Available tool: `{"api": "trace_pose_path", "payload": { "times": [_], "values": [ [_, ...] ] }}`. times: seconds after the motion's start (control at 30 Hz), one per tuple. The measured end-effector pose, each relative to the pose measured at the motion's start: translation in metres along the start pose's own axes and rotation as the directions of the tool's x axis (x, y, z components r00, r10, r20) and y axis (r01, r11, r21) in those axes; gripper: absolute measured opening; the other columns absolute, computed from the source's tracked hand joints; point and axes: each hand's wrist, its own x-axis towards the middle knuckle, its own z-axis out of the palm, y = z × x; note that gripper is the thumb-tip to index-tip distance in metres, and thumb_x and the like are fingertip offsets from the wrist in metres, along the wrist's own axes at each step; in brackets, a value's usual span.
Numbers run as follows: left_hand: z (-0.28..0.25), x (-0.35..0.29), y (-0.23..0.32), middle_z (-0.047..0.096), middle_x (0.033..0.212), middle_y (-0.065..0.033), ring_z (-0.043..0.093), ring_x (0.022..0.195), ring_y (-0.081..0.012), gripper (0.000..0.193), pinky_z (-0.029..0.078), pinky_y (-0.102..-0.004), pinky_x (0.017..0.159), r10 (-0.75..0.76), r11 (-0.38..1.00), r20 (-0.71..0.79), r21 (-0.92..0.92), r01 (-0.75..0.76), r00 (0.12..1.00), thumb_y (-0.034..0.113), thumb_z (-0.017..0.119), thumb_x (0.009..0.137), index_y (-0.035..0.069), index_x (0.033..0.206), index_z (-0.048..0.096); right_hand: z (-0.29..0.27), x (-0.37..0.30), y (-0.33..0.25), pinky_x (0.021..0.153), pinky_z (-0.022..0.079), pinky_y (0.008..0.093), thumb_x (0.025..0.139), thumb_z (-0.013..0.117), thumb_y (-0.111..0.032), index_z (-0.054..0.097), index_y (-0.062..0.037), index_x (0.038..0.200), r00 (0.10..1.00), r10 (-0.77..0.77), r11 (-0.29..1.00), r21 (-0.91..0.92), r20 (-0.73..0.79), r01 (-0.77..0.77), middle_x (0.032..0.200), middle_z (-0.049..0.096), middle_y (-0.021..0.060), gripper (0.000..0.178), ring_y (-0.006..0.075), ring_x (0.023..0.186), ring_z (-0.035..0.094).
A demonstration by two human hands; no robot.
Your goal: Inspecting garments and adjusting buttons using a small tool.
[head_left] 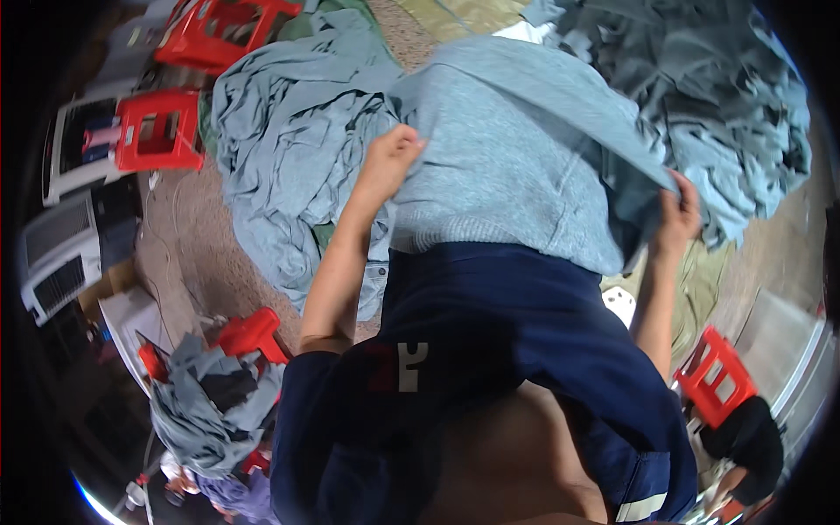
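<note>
A heathered light grey-blue knit top (503, 149) with a ribbed hem is spread across my lap, its far edge smeared by motion. My left hand (391, 159) is closed, fingers pinching the top's left side. On the other side my right hand (678, 212) grips the top's right edge, lifted so that a dark shaded gap shows beneath it. A loose heap of similar grey-blue garments (302, 149) lies just left of my left hand. Past my right hand, a larger pile of darker grey-green garments (700, 79) fills the far right.
Red plastic stools (194, 131) stand at the left, beside grey-and-white boxy machines (57, 236). More grey-blue clothing (206, 402) lies heaped by a red stool at lower left. Another red stool (716, 376) and a person in black (752, 446) are at lower right. Khaki cloth (700, 284) lies underneath.
</note>
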Motion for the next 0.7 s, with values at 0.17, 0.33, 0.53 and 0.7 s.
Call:
{"api": "trace_pose_path", "payload": {
  "times": [0.17, 0.33, 0.53, 0.7],
  "values": [
    [0.037, -0.044, 0.102, 0.054, 0.082, 0.0067, 0.047, 0.072, -0.0011, 0.012, 0.041, -0.0193, 0.061, 0.059, 0.921, 0.501, -0.360, 0.146, 0.863, 0.014, 0.066, 0.091, 0.006, 0.097, 0.059, -0.105, 0.059, 0.002, 0.086, 0.049, 0.0282, 0.093, 0.057, 0.001, 0.064, 0.0002, 0.113, 0.907, -0.024, 0.925, 0.335, -0.421, 0.180, 0.106, 0.067, 0.0111, 0.022, 0.0167, 0.095, 0.062],
    [0.109, -0.045, 0.135, 0.059, 0.073, -0.0071, 0.055, 0.067, -0.0146, 0.022, 0.045, -0.0312, 0.062, 0.416, 0.908, 0.685, -0.277, -0.314, 0.599, 0.023, 0.064, 0.092, 0.002, 0.089, 0.058, -0.155, 0.092, 0.001, 0.088, 0.052, 0.0366, 0.093, 0.055, -0.003, 0.062, 0.0023, 0.108, 0.831, -0.012, 0.880, 0.389, -0.557, 0.274, 0.106, 0.067, 0.0171, 0.018, 0.0256, 0.097, 0.065],
    [0.089, -0.022, 0.090, 0.058, 0.089, -0.0134, 0.058, 0.084, -0.0324, 0.014, 0.048, -0.0430, 0.076, 0.719, 0.673, -0.173, 0.413, -0.613, 0.673, 0.008, 0.061, 0.081, 0.003, 0.094, 0.057, -0.189, 0.071, 0.023, 0.085, 0.053, 0.0356, 0.091, 0.058, -0.003, 0.064, 0.0019, 0.110, 0.920, 0.018, 0.891, 0.424, -0.392, 0.164, 0.103, 0.068, 0.0150, 0.021, 0.0247, 0.095, 0.066],
    [0.030, 0.027, -0.023, 0.055, 0.112, -0.0159, 0.051, 0.107, -0.0356, 0.043, 0.043, -0.0455, 0.090, 0.219, 0.955, -0.518, 0.288, -0.073, 0.827, 0.006, 0.068, 0.069, 0.005, 0.109, 0.053, -0.168, 0.069, -0.021, 0.083, 0.054, 0.0318, 0.089, 0.062, -0.004, 0.063, 0.0011, 0.110, 0.929, -0.075, 0.890, 0.396, -0.362, 0.226, 0.101, 0.069, 0.0130, 0.021, 0.0217, 0.091, 0.067]
  ]
}}
